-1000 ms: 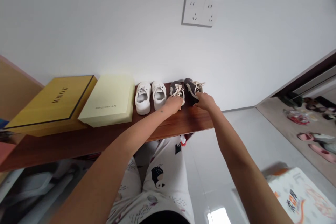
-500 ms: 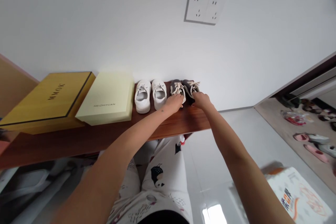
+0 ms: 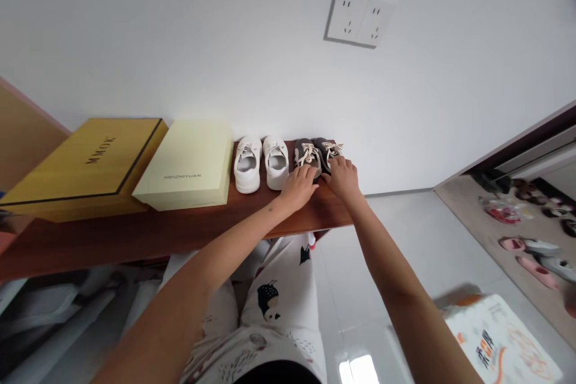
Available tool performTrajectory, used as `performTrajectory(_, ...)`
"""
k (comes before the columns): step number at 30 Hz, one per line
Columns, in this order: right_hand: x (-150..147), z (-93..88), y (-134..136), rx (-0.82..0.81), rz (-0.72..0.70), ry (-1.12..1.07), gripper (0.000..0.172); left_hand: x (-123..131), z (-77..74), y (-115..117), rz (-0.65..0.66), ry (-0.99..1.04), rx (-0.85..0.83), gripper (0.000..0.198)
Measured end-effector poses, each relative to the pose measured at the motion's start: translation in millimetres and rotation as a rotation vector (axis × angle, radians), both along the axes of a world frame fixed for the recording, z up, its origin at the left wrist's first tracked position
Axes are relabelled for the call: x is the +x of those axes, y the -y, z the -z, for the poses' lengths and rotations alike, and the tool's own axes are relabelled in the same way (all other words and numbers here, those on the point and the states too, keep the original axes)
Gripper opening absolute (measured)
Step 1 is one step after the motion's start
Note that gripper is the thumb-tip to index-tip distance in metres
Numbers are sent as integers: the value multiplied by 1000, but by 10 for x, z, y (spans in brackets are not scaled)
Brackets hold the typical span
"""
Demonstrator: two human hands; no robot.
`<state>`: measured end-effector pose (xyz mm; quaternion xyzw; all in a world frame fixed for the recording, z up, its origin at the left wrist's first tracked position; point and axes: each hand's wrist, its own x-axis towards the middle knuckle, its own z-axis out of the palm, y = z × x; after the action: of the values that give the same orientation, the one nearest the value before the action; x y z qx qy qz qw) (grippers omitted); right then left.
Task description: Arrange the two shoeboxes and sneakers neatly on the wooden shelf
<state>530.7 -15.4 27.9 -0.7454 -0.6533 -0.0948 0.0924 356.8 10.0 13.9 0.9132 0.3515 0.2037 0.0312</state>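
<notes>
Two dark grey sneakers [image 3: 316,153] stand side by side and touching near the right end of a reddish-brown wooden shelf [image 3: 180,241], against a white wall [image 3: 180,48]. Their uppers are a dark grey fabric with cream laces, and the loose lace ends lie across the top of the right shoe. The person's left hand [image 3: 297,187] lies palm down on the near part of the left shoe, its edge just beside a pair of white sneakers [image 3: 261,163]. The right hand [image 3: 342,179] covers the near part of the right shoe, with the fingers curved down over it. Both hands touch the shoes, but the view does not show whether either is firmly gripping. Further left on the shelf, a pale yellow box marked "MEIZHIYUAN" [image 3: 186,165] lies next to the white pair, and beyond it is a larger mustard-yellow box marked "MMOK" [image 3: 85,171]. A double wall socket [image 3: 360,18] sits above and to the right of the dark pair.
</notes>
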Motion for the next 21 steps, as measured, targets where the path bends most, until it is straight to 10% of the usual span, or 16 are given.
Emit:
performTrajectory(5, -500, 101, 527, 228, -282, -209, 33, -641, 73, 567, 241, 155, -100, 26)
performTrajectory(12, -1296, 902, 1459, 88, -712, -374, 27, -1773, 474, 1286, 140, 121, -288, 26)
performTrajectory(21, -2231, 1518, 1706, -458, -477, -259, 24, -2526, 1339, 2370, 0, 45, -641, 26)
